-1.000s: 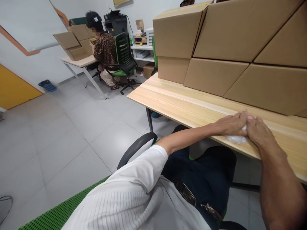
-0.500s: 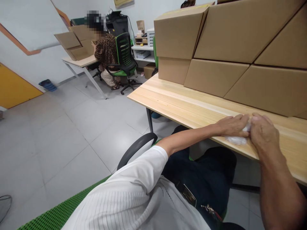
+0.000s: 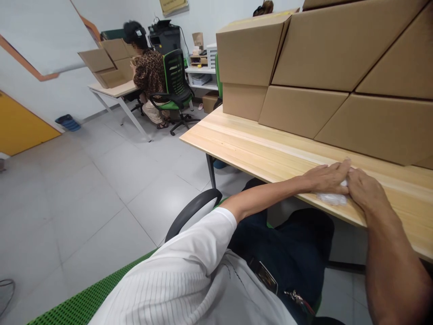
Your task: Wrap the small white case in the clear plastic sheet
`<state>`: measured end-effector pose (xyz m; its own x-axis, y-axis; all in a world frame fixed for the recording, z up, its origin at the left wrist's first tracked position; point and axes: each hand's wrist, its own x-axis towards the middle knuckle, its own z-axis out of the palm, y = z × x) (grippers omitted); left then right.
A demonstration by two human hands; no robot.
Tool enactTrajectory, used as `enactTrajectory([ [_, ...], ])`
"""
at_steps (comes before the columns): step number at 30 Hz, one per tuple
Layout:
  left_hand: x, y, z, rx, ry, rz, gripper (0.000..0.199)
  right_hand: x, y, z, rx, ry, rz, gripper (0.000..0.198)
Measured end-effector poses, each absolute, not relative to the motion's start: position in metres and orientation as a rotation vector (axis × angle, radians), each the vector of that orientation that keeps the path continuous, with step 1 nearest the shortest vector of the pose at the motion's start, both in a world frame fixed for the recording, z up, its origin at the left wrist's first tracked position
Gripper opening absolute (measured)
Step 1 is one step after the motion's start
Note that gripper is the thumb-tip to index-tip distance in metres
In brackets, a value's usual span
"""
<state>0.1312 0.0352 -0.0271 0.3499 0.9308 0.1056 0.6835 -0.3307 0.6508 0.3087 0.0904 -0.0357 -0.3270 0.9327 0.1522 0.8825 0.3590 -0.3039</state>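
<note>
A small crumpled clear plastic bag (image 3: 332,198) lies on the wooden table (image 3: 237,135), close to its front edge. My left hand (image 3: 328,178) is over the bag, with plastic showing between its thumb and fingers. From the right, my right hand (image 3: 367,188) meets the left fingertips and closes on the bag's other side; its fingertips are hidden. Whatever the bag may contain cannot be made out.
Large closed cardboard boxes (image 3: 314,45) are stacked along the table's far side. A chair armrest (image 3: 192,210) is at my left. Across the room a person (image 3: 150,72) sits at another table with an open carton (image 3: 113,76). A blue bin (image 3: 68,122) stands by the wall.
My right hand has shifted slightly left and flattened against the left one. The left fingers have straightened somewhat. The bag stays in nearly the same place.
</note>
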Motion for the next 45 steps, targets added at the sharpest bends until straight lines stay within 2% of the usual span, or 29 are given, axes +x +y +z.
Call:
enactTrajectory([
  [4,0.129,0.033,-0.021,2.158,1.417,0.607,0.116,0.307,0.082,-0.027,-1.705,-2.235,0.48,0.08],
  [10,0.127,0.033,-0.02,2.264,1.427,0.541,0.1,0.307,0.074,-0.017,-1.668,-2.186,0.486,0.037],
  [13,0.127,0.037,-0.024,2.288,1.434,0.549,0.097,0.307,0.072,-0.015,-1.686,-2.181,0.493,0.027],
  [17,0.128,0.042,-0.03,2.301,1.436,0.548,0.091,0.306,0.071,-0.015,-1.683,-2.18,0.481,0.028],
  [28,0.127,0.039,-0.026,2.282,1.407,0.556,0.094,0.304,0.071,-0.017,-1.749,-2.137,0.427,0.045],
  [37,0.125,0.034,-0.019,2.198,1.395,0.581,0.1,0.311,0.069,-0.02,-1.683,-2.145,0.459,0.035],
  [45,0.126,0.031,-0.017,2.178,1.412,0.572,0.102,0.31,0.071,-0.021,-1.659,-2.189,0.441,0.052],
])
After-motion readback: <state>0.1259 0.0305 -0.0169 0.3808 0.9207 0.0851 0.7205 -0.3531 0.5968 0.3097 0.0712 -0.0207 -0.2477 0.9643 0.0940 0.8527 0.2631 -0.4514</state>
